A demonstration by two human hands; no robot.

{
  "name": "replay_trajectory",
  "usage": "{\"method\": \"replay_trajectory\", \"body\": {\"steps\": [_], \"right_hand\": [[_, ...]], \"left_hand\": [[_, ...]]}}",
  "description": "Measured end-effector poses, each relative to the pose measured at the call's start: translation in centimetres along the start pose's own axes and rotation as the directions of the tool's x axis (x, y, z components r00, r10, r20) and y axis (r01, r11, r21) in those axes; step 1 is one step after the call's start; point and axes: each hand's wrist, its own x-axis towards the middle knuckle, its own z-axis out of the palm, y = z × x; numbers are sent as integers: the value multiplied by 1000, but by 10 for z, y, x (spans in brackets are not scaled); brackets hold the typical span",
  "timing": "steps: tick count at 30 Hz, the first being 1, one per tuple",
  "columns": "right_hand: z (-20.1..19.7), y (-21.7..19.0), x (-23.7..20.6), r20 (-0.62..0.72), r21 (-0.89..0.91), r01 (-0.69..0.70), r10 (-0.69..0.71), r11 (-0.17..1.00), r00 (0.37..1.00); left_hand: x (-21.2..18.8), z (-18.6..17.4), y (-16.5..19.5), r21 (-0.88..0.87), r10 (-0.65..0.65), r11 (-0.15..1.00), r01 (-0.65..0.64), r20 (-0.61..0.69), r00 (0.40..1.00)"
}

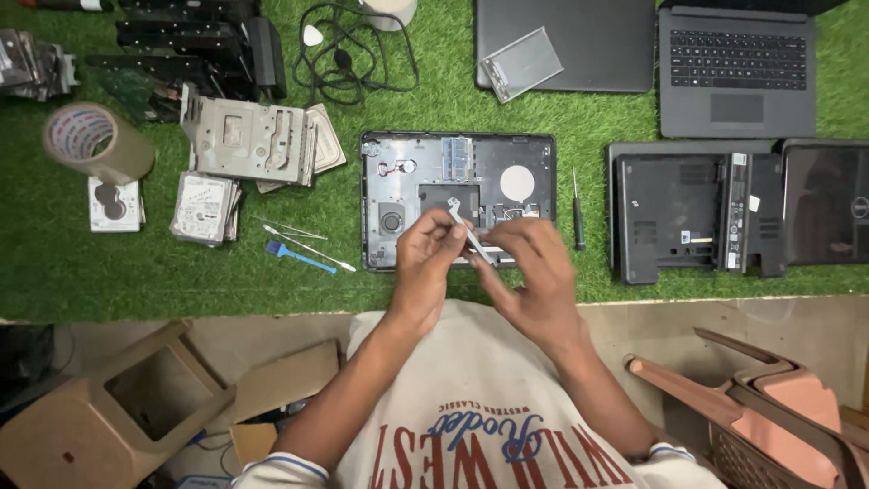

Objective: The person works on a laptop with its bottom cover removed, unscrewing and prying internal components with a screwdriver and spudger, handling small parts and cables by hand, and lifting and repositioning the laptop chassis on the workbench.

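Your white printed shirt (480,426) fills the bottom of the view, with a brown plastic stool (100,407) tipped on the floor to one side and a reddish plastic chair (769,407) to the other. Above the shirt, your two hands meet over the near edge of the opened laptop base (457,195), which lies on the green turf mat (54,263) with its bottom cover off and its fan and boards showing. Your left hand (425,263) has thumb and fingers pinched shut on a thin whitish strip-like part (466,226); your right hand (534,272) is curled closed on the lower end of the same part, though motion blur hides exactly how its fingertips grip. That part slants just above the base's near edge, over the laptop rather than resting on the mat. A small black screwdriver (577,213) lies just beside the base toward your right hand. On the other side lie a blue-handled brush (294,255) and tweezers (294,228), then a stack of hard drives (204,206), a metal drive cage (249,140) and a roll of brown tape (90,140). More laptops (733,68) sit beyond your right hand
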Motion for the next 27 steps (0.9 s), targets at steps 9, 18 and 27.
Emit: {"method": "replay_trajectory", "body": {"steps": [9,18,27], "right_hand": [[28,31,-21,20,-103,-69,72,992,997],[27,49,-36,-80,-162,-136,124,977,989],[20,78,-49,-152,-211,-220,190,952,970]], "left_hand": [[15,-29,-46,177,-52,982,60,-45,998],[28,-25,-54,258,-156,956,139,48,987],[28,-23,-44,316,-207,927,202,-15,978]]}}
